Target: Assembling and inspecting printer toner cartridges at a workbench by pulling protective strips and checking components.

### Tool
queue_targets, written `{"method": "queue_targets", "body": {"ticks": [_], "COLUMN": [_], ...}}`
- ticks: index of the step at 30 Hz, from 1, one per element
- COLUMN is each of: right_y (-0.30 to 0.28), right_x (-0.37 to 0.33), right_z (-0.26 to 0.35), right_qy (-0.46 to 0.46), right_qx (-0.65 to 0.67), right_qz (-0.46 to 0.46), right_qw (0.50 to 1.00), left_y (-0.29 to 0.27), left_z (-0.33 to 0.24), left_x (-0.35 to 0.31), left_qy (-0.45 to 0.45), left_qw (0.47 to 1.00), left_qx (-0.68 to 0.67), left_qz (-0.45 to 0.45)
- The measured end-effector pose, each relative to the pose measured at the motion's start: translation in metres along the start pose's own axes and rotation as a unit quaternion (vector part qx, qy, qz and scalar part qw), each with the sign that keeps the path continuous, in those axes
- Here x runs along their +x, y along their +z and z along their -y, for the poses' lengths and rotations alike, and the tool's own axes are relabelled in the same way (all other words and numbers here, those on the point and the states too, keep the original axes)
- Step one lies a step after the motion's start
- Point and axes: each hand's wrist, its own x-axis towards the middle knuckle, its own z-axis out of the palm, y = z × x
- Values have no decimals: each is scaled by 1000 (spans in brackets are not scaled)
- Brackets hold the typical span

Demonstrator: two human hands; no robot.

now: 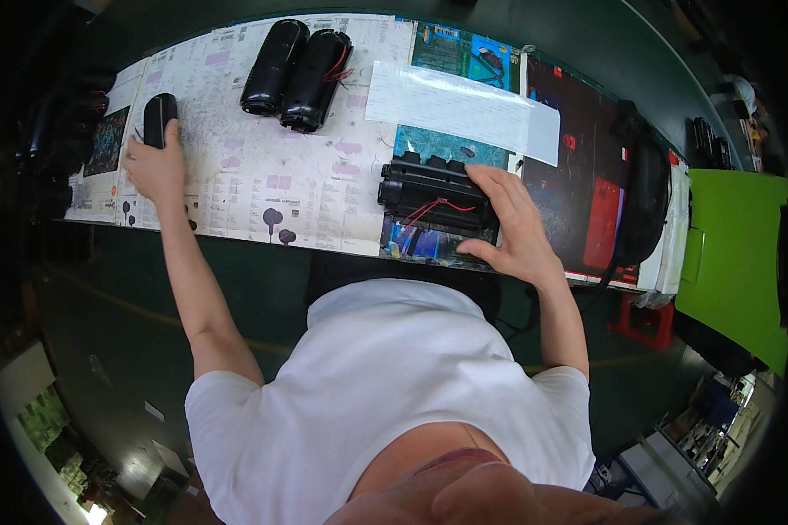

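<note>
On the left of the table, my left hand (pixel 157 168) has its fingers closed round the near end of a black rounded casing (pixel 158 114). My right hand (pixel 518 226) grips the right end of a wider black plastic casing (pixel 431 191), fingers over its far edge and thumb at its near edge. Thin red wires (pixel 438 206) lie across this casing, which rests close to the table's front edge. Farther off, a black cylindrical casing (pixel 274 68) lies beside a second black casing (pixel 317 80) that has red wires at its side.
A white sheet (pixel 464 105) under clear film lies beyond my right hand. At the right stand a black curved object (pixel 643 192) and a green surface (pixel 731 262). More dark casings (pixel 57 144) are grouped at the far left. A red stool (pixel 641 322) is below the table.
</note>
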Motion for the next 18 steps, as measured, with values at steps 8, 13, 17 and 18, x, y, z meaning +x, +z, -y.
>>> {"method": "queue_targets", "body": {"ticks": [8, 13, 17, 18], "right_y": [22, 23, 20, 20], "right_x": [-6, -4, -3, -3], "right_z": [-2, -1, -2, -5], "right_qy": [26, 17, 13, 9], "right_qx": [-3, 14, 17, 11], "right_qz": [-58, -67, -77, -72], "right_qw": [998, 998, 997, 997], "left_y": [38, 29, 51, 37], "left_z": [-77, -128, -107, -120], "left_x": [26, 29, 28, 27], "left_qy": [72, 100, 141, 149], "left_qw": [924, 872, 946, 943], "left_qx": [-291, -359, -235, -244], "left_qz": [238, 318, 170, 172]}}
